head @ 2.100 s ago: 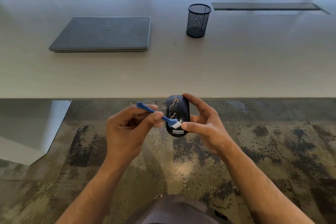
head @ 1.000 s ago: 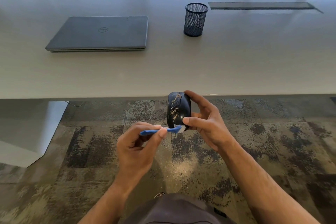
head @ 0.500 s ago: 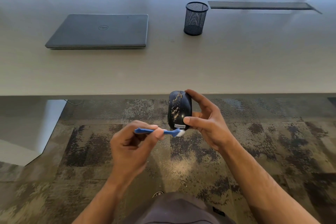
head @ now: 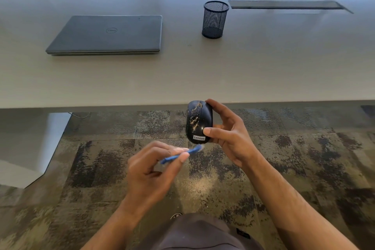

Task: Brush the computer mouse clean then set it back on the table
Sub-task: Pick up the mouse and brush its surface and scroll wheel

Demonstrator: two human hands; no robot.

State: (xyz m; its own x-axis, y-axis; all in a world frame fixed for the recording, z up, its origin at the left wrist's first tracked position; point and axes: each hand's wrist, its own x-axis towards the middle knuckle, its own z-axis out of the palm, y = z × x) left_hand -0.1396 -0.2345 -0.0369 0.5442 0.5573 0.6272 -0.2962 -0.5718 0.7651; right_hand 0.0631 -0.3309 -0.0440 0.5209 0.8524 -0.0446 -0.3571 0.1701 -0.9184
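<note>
The right hand (head: 229, 136) has its fingers (head: 218, 107) curled over the far end and right side of the computer mouse (head: 199, 122), with the thumb pressed on its near end beside a white label reading "Lenovo"; the grip is closed on the mouse. The mouse is held in the air, top face toward the camera, just off the near edge of the table (head: 203, 71) and above the floor, not resting on any surface. Its dark shell carries pale tan specks and streaks along the middle. The left hand (head: 151, 170) pinches a small blue brush (head: 180, 155) between thumb and fingertips, the other fingers curled inward. The brush is blurred; its pale head points up and right, just below the near end of the mouse, and contact cannot be confirmed. Both forearms are bare. On the table, well apart from the hands, a closed grey laptop (head: 109, 34) lies flat at the left, and a black mesh pen cup (head: 214, 19) stands upright to its right. A dark recessed strip (head: 288, 4) is set into the table beyond the cup. The patterned carpet (head: 113, 148) lies beneath the hands.
</note>
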